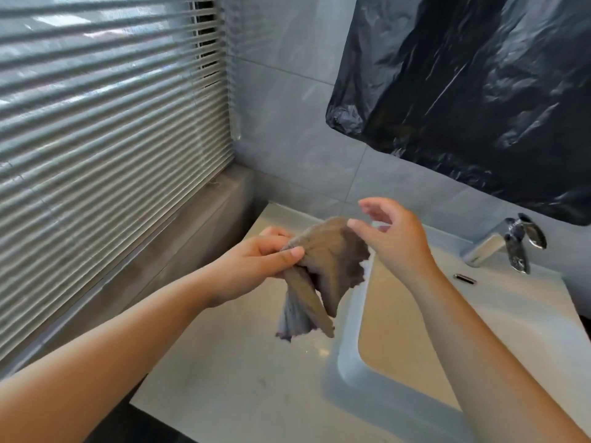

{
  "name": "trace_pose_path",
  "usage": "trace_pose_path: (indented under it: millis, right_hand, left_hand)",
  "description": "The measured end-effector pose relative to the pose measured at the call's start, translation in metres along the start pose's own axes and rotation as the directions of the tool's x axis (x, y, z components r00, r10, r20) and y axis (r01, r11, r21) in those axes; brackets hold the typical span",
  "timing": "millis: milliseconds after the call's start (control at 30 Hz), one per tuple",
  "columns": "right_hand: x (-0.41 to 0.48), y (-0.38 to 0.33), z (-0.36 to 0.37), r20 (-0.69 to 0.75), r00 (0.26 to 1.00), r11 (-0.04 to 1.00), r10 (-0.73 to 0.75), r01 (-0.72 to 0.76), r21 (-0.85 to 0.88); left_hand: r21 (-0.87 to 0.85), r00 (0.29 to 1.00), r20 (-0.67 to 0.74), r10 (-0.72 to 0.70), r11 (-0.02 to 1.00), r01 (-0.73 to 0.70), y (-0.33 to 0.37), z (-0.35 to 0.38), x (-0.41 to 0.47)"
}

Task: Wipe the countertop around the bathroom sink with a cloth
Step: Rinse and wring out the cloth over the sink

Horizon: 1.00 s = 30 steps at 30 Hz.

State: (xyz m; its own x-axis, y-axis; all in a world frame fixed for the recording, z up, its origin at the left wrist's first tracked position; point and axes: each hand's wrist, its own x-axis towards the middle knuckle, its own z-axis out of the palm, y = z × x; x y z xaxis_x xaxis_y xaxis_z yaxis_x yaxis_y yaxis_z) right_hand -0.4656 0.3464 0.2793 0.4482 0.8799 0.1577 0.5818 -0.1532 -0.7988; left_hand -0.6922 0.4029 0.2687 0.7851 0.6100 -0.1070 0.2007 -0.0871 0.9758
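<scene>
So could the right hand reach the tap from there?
Probably yes: the right hand is open, the tap stands close beyond it, and nothing lies between them. The left hand holds the cloth.

Bare left forearm (144,321) and right forearm (479,334) reach forward. The left hand (256,266) pinches a cloth (332,260) between thumb and curled fingers. The right hand (396,238) hovers just right of the cloth, fingers loosely spread.

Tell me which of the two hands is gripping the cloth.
The left hand pinches the brown cloth between thumb and fingers. The right hand is beside it with relaxed, spread fingers and grips nothing.
</scene>
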Motion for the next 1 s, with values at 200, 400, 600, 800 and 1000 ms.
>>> trace_pose_path:
  millis: [200,400,600,800,1000]
  right_hand:
    - [-0.070,0.011,0.043,-0.070,0.997,0.948,0.044,-0.019,0.317]
    - [-0.082,0.012,0.068,0.137,0.961,0.825,0.241,-0.277,0.493]
    - [-0.059,-0.003,0.078,0.382,0.889,0.526,0.253,-0.458,0.717]
    - [-0.051,-0.013,0.071,-0.059,0.992,0.776,0.109,-0.048,0.629]
    - [-0.042,-0.024,0.048,-0.051,0.990,0.838,-0.131,0.138,0.528]
  left_hand:
    - [-0.036,1.000,-0.014,-0.022,0.999,0.021,0.015,-0.020,0.006]
    - [-0.127,0.996,-0.088,0.006,0.992,-0.017,0.018,-0.035,-0.001]
    - [-0.091,0.991,-0.136,0.003,0.996,-0.016,0.019,-0.051,-0.011]
    - [0.468,0.848,-0.500,0.175,0.879,0.095,0.001,-0.065,-0.015]
    - [0.115,0.871,-0.433,0.231,0.973,-0.201,0.001,-0.059,-0.022]
